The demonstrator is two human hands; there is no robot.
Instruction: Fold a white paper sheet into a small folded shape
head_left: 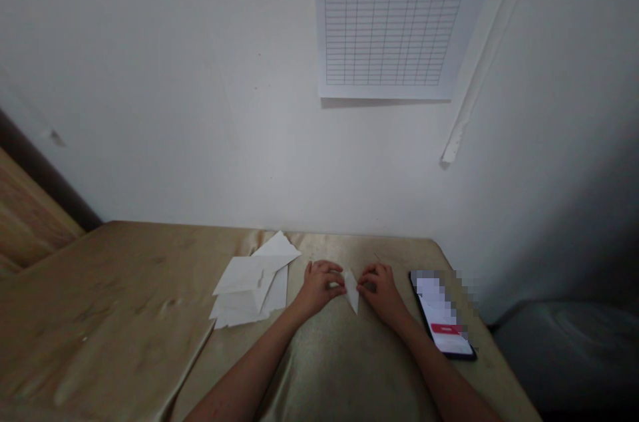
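Observation:
A small folded piece of white paper point(351, 290), narrow and pointed at its lower end, is between my two hands above the cloth-covered table. My left hand point(319, 285) is at the paper's left edge, fingers bent and thumb tip against it. On the other side, my right hand point(380, 285) pinches the right edge between thumb and fingers. Left of my left hand lies a loose pile of white paper sheets point(244, 275), several of them overlapping and some folded.
A phone point(444, 315) with a lit screen lies right of my right hand. The table point(124, 295) has a shiny gold-brown cover and meets a white wall point(200, 109). A printed table sheet point(389, 29) hangs there. A dark rounded object point(569, 342) stands beyond the right edge.

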